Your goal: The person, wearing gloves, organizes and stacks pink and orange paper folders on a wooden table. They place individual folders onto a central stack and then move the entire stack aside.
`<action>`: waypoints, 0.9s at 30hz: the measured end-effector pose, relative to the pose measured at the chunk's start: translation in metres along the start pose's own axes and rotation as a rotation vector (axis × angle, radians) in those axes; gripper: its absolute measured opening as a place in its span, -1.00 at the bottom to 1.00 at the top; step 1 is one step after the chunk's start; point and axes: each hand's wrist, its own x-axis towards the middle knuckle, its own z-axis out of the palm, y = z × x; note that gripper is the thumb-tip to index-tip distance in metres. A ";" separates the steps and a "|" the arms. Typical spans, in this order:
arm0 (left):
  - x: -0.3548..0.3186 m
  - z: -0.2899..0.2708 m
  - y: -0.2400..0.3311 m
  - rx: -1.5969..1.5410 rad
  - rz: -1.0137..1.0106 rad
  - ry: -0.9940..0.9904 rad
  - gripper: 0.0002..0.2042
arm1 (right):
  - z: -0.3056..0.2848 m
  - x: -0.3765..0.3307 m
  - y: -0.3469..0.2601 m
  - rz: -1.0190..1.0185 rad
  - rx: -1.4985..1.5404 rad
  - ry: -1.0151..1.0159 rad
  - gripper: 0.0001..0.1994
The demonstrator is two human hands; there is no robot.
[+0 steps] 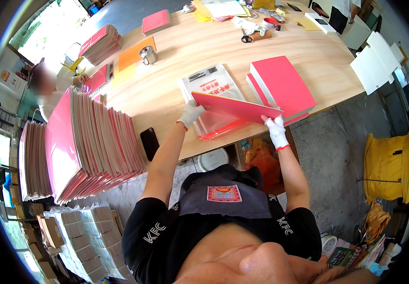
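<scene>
My left hand, in a white glove with a red cuff, grips the left end of a thin pink board. At the board's other end, my right hand holds the corner; its glove leaves some fingertips bare. The board is tilted up on edge over a clear plastic bag with red and black print, which lies on the table and is partly covered by it. Just right of the board stands a thick stack of pink boards.
Tall stacks of pink-covered boards rise at the left, beside a black phone. A metal mug and an orange sheet lie farther back. Black scissors rest near a brown roll. Another person works at the far left.
</scene>
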 end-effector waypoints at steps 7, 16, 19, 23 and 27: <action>-0.017 0.019 0.048 0.031 0.084 0.064 -0.69 | -0.016 -0.023 -0.028 0.120 -0.974 -0.221 -0.62; -0.061 0.050 0.018 1.174 0.138 -0.124 -0.64 | -0.113 -0.123 -0.064 0.568 0.307 -0.120 -0.48; -0.069 0.057 0.002 1.430 0.327 -0.015 -0.70 | -0.112 -0.145 -0.058 0.622 0.347 -0.065 -0.46; -0.054 0.041 -0.029 1.211 0.382 0.025 -0.74 | -0.085 -0.148 -0.051 0.621 0.415 -0.009 -0.48; -0.061 0.026 -0.032 0.940 0.442 0.020 -0.79 | -0.079 -0.149 -0.033 0.570 0.504 -0.005 -0.56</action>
